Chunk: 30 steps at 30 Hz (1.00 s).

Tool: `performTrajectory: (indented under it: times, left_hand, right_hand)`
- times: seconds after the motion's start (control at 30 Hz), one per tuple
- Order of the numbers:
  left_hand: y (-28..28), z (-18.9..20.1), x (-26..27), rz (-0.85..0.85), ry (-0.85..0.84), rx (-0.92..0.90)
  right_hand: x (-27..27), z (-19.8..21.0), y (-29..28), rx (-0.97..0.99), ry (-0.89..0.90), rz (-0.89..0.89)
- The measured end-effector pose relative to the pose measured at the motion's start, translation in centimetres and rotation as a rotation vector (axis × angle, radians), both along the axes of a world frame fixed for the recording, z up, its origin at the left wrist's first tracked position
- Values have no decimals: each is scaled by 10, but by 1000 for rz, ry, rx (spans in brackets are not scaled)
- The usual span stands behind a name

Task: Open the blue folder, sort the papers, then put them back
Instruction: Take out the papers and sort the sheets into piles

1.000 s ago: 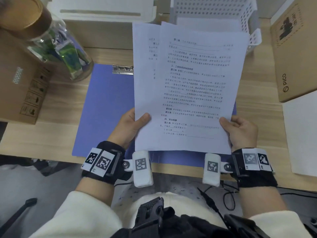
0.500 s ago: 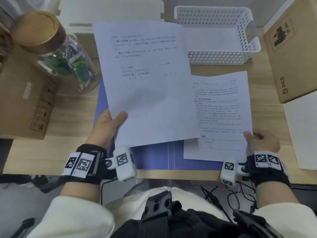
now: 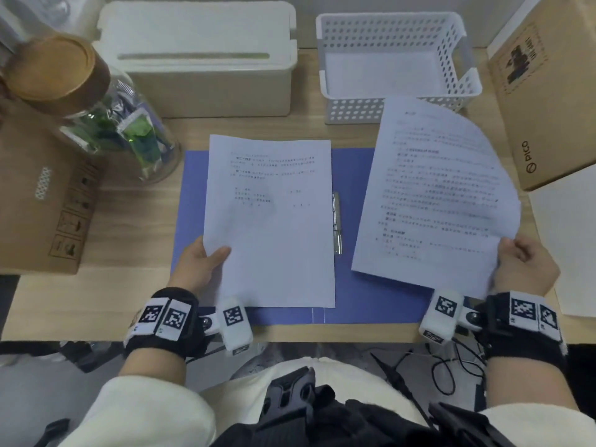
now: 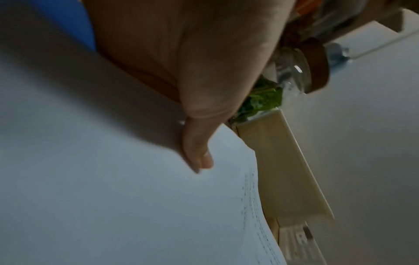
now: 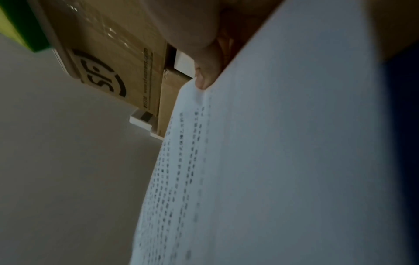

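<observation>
The blue folder [image 3: 350,175] lies open and flat on the desk, its metal clip [image 3: 336,222] running down the middle. My left hand [image 3: 201,264] pinches the lower left edge of a sparsely printed sheet [image 3: 271,227] over the folder's left half; the thumb [image 4: 197,152] lies on top of the sheet [image 4: 113,197]. My right hand [image 3: 524,269] grips the lower right corner of a densely printed sheet or sheets [image 3: 435,201], which bow upward over the right half. In the right wrist view a fingertip [image 5: 202,80] presses that paper [image 5: 272,161].
A glass jar [image 3: 106,114] with a brown lid and a cardboard box [image 3: 42,201] stand at left. A cream lidded box [image 3: 200,56] and a white perforated basket [image 3: 396,59] sit behind the folder. A PICO carton [image 3: 545,101] and a white sheet [image 3: 567,240] lie at right.
The two hands have drawn apart, splitting the stack. The left sheet came down onto the folder's left half; the right paper moved right and lifted. The folder's middle clip is now uncovered.
</observation>
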<state>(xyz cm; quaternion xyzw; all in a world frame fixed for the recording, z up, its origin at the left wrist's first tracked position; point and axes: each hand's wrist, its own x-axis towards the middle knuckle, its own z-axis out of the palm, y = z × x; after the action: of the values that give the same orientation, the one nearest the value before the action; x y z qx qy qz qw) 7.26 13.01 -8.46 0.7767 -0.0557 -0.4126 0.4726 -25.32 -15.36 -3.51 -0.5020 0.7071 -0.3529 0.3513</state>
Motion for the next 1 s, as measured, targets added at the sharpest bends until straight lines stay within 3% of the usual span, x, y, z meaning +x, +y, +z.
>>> performTrajectory:
  times: [0.13,0.2,0.23,0.33,0.4,0.53,0.7,0.87,1.0]
  left_hand:
    - [-19,23,-2,15,-384,221]
    - [-37,50,-13,-15,-564,192]
    - [-50,63,-20,-37,-494,93]
    - [-81,88,-43,-159,234,-161]
    - [-87,85,-47,-166,392,-221]
    - [-84,72,-46,-133,129,-141]
    - [-79,60,-49,-60,55,-89]
    - [-72,45,-46,-28,-113,-22]
    - [-63,38,-40,-89,-93,-69]
  right_hand:
    - [19,13,1,63,-251,39]
    - [38,15,8,79,-334,99]
    - [49,15,12,83,-347,136]
    - [73,8,23,118,-333,248]
    - [79,3,30,149,-341,288]
    - [81,0,41,227,-390,350]
    - [77,-4,48,318,-357,370]
    - [65,-13,41,172,-212,281]
    - [44,-7,25,55,-229,117]
